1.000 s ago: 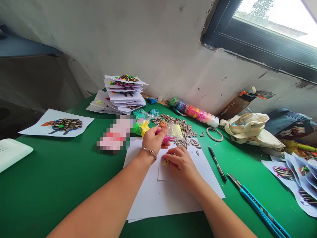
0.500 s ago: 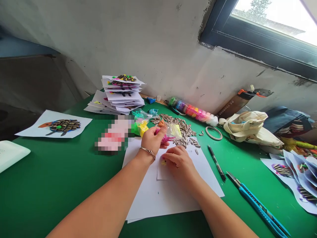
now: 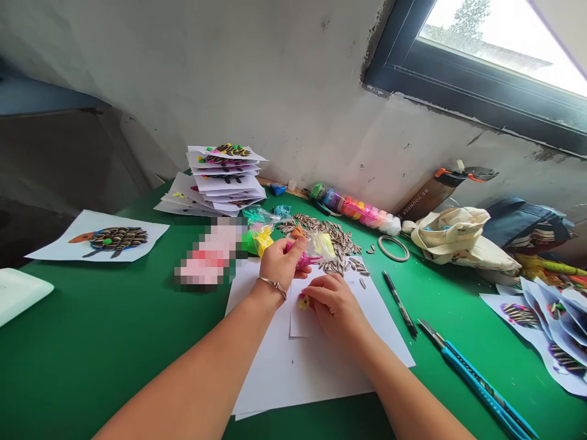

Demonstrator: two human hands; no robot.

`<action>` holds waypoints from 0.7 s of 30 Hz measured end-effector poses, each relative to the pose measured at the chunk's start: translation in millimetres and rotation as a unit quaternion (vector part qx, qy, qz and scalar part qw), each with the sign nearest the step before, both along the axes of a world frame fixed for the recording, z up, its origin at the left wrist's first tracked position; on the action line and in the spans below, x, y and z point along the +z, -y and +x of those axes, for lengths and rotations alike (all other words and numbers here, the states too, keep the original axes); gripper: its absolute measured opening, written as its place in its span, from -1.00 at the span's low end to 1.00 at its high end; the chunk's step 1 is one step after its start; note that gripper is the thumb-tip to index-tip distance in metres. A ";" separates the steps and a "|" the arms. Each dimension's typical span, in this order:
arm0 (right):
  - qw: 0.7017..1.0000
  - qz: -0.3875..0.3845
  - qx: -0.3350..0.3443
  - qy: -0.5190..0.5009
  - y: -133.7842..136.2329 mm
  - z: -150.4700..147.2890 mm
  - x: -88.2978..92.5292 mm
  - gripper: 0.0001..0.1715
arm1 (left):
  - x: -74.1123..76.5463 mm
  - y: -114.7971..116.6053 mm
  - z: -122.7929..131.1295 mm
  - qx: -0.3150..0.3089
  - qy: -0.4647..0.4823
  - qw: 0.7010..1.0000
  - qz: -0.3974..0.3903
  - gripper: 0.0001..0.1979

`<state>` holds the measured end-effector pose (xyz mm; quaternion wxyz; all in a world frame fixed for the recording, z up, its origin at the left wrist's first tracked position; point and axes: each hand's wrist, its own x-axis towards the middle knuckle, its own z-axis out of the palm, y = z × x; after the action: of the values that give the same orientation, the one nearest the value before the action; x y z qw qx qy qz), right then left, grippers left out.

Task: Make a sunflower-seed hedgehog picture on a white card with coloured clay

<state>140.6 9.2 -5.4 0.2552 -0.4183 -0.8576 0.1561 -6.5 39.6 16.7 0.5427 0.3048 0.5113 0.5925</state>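
Note:
My left hand (image 3: 280,264) is closed around a plastic bag of magenta modelling clay (image 3: 308,258), above the top of the white sheets (image 3: 268,373). My right hand (image 3: 334,299) rests on a smaller white paper (image 3: 299,327), its thumb and fingers pinched together. Right at those fingertips is a small yellow clay piece (image 3: 302,302) with dark and magenta spots; the fingers partly cover it. Whatever sits inside the pinch is hidden. Striped sunflower seeds (image 3: 342,241) are heaped just beyond my hands, beside bags of yellow clay (image 3: 263,240).
A black pen (image 3: 400,304) and a blue utility knife (image 3: 477,379) with its blade out lie to the right. Tape roll (image 3: 393,249), clay tubs (image 3: 353,206) and cloth bag (image 3: 452,229) stand behind. Stacked seed pictures (image 3: 229,177) and one bird picture (image 3: 110,238) are left.
My right fingers have shifted slightly, so more of the yellow clay piece shows. My left hand keeps the magenta clay bag. The whole view has tilted a little.

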 end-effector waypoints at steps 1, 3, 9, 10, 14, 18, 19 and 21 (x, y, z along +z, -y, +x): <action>1.000 0.003 0.001 -0.005 -0.3 0.5 -0.2 -0.61 | 0.1 0.0 0.2 0.002 0.002 1.000 -0.003 -0.58; 1.000 0.011 0.004 -0.013 -0.9 1.5 -0.8 -0.61 | 0.1 0.0 0.4 0.004 0.006 1.000 -0.006 -0.59; 1.000 0.018 0.016 0.007 -2.4 1.8 -1.8 -0.61 | -0.7 0.0 0.2 0.002 0.006 1.000 -0.003 -0.59; 1.000 0.017 0.014 0.006 -2.4 1.8 -1.5 -0.62 | -0.7 0.0 0.1 0.003 0.005 1.000 -0.003 -0.59; 1.000 0.019 0.014 -0.001 -1.6 1.8 -0.2 -0.64 | -0.5 0.1 0.2 0.002 0.006 1.000 -0.001 -0.58; 1.000 0.010 0.024 -0.002 -1.6 2.6 1.8 -0.64 | 0.9 0.7 0.2 -0.006 0.012 1.000 0.002 -0.55; 1.000 0.008 0.017 -0.012 -2.1 3.9 3.4 -0.65 | 1.5 0.9 0.1 -0.008 0.012 1.000 0.000 -0.54; 0.999 0.004 -0.014 -0.041 -3.8 8.0 8.5 -0.66 | 2.8 1.5 -0.1 -0.013 0.011 1.000 -0.003 -0.52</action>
<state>148.5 13.0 3.1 0.2940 -0.4230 -0.8408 0.1664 -6.5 38.1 19.5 0.5572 0.3035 0.5029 0.5869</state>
